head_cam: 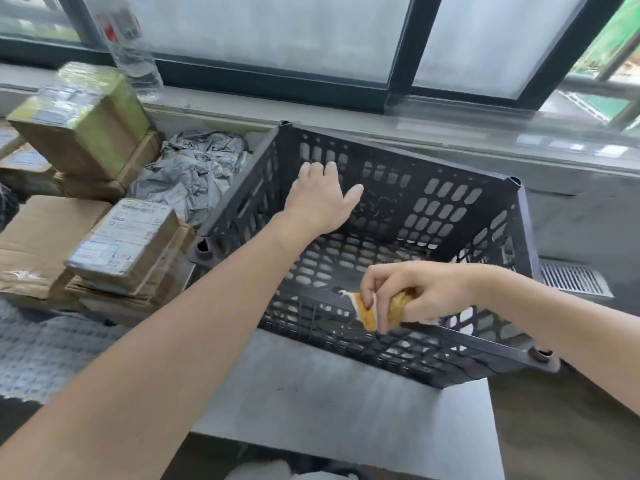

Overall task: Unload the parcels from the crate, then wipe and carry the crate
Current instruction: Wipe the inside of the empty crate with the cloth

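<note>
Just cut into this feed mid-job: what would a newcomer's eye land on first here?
The black slotted crate fills the centre, empty, on a grey table. The right hand grips a yellow cloth at the crate's near rim, while the left hand reaches inside to its far wall. Taped cardboard parcels are stacked to the left of the crate.

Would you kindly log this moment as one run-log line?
phase: wipe | crate: empty | left hand: open, at far wall | right hand: grips yellow cloth at near wall | parcels: stacked left of crate
</note>
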The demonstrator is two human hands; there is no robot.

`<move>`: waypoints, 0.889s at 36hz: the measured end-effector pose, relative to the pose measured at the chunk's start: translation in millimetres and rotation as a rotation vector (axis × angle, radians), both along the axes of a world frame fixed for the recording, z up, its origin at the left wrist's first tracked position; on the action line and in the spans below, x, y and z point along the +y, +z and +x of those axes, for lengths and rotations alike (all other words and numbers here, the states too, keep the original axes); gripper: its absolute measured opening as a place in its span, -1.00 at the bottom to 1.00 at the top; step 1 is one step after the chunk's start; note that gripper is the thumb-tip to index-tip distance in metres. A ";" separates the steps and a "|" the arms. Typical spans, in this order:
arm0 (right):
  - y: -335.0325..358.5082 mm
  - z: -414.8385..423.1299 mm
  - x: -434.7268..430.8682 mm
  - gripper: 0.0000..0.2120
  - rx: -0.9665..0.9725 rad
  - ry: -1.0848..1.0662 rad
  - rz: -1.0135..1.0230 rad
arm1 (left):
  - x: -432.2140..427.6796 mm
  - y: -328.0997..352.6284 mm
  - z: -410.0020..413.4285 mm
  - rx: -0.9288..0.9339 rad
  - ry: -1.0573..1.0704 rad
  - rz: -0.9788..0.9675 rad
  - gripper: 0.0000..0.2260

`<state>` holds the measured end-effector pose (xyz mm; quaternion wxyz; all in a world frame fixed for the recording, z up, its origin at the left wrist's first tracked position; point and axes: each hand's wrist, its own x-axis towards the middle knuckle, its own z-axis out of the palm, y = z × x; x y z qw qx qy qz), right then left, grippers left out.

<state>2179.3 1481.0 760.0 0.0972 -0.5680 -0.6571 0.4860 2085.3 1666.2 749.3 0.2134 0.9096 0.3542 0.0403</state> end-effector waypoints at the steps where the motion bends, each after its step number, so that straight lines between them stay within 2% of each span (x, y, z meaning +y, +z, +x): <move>1: 0.3 5.4 -4.9 -0.65 0.021 -0.024 -0.035 | -3.5 -2.3 2.4 0.006 -0.011 -0.002 -0.37; 8: -8.3 39.7 -28.7 -0.68 0.110 -0.148 -0.170 | -17.8 -13.3 13.0 0.046 -0.054 -0.005 -0.40; 13: -14.5 45.1 -18.6 -0.80 0.207 -0.283 -0.057 | -19.2 -14.8 16.2 0.055 -0.068 0.006 -0.38; 16: -14.9 37.2 -0.2 -0.78 0.210 -0.410 0.011 | -14.0 -15.1 16.4 0.051 -0.061 0.009 -0.39; 19: -20.7 19.2 21.6 -0.74 0.184 -0.413 0.003 | -6.6 -15.4 14.8 0.050 -0.048 0.018 -0.39; 22: -30.3 -1.9 35.5 -0.68 0.098 -0.328 -0.060 | -1.0 -16.5 10.5 0.058 -0.044 0.013 -0.36; 26: -36.5 -5.9 32.0 -0.79 0.094 -0.227 -0.172 | 5.0 -21.8 5.2 0.075 -0.036 0.000 -0.36; 32: -38.5 31.1 12.9 -0.79 0.188 -0.313 -0.426 | 12.0 -27.6 5.6 0.082 -0.040 -0.021 -0.36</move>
